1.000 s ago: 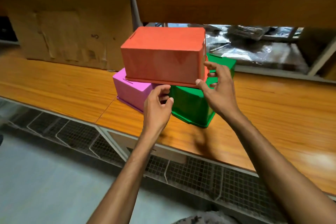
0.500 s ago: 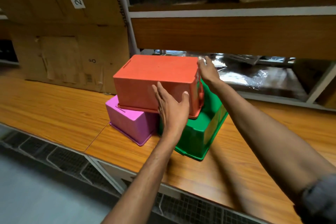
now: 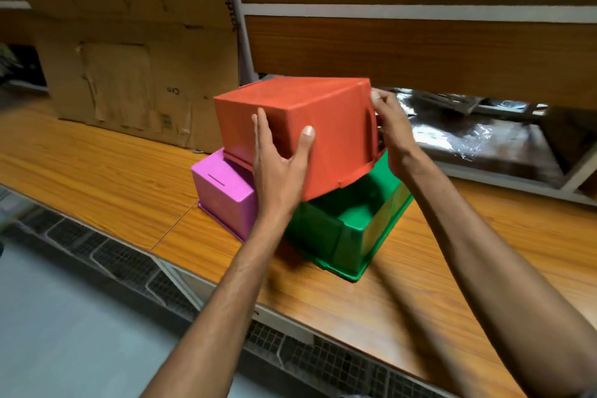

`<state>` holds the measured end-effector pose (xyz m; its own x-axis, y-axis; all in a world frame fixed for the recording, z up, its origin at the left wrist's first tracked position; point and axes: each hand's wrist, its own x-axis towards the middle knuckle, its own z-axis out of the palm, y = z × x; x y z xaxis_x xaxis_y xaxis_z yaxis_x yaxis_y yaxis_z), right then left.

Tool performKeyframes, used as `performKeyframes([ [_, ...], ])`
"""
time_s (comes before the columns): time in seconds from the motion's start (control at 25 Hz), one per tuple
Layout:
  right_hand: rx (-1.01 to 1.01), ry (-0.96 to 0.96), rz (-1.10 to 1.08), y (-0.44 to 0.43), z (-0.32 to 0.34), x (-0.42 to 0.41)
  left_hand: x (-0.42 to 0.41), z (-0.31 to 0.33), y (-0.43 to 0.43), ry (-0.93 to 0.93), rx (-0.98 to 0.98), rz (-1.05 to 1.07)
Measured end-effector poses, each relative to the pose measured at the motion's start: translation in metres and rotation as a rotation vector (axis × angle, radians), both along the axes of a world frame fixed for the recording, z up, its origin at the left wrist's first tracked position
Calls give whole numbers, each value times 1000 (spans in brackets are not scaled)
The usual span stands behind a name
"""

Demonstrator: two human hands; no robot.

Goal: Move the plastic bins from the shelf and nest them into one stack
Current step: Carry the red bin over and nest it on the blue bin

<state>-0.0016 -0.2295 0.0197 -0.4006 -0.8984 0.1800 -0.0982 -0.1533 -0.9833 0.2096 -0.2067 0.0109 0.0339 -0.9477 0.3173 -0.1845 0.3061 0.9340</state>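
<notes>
An orange bin (image 3: 336, 126) is upside down and tilted, its near edge lifted, above a purple bin (image 3: 223, 200) and a green bin (image 3: 342, 233) that sit upside down side by side on the wooden shelf (image 3: 97, 178). My left hand (image 3: 281, 165) presses flat on the orange bin's near side, thumb and fingers spread over it. My right hand (image 3: 392, 129) grips its right end near the rim. The orange bin hides the tops of the two lower bins.
A large cardboard box (image 3: 129, 52) stands at the back left of the shelf. Crumpled silver foil (image 3: 468, 136) lies behind the bins on the right. A wooden upper shelf board (image 3: 420, 55) hangs low over the bins. Wire mesh (image 3: 122, 265) runs below the shelf's front edge.
The orange bin has gone from lying flat on the two lower bins to tilting up. My left hand has slid up its near side and my right hand has taken its right end.
</notes>
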Motion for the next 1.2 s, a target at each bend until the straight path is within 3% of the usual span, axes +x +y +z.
performKeyframes([
  [0.2,-173,102,227,42,29,-6,37,47,-16,218,-109,-68],
  [0.32,-216,153,413,58,40,-5,46,67,-22,350,-65,-122],
  [0.4,-195,296,454,70,52,-2,49,82,-22,414,-21,-146],
  [0.52,-262,477,277,76,60,6,53,108,-15,486,-15,-198],
  [0.6,-356,373,1,69,63,11,51,120,-11,522,-34,-289],
  [0.72,-423,83,-295,56,71,2,45,113,-6,161,-271,-302],
  [0.84,-300,-92,-335,53,71,-18,54,78,-18,-199,-558,-123],
  [1.0,-134,-299,-307,56,61,-33,55,63,-20,-398,-781,13],
  [1.08,-162,-471,-256,58,58,-25,47,67,-16,-464,-879,76],
  [1.2,-160,-405,-220,65,41,-2,36,75,-14,-415,-848,141],
])
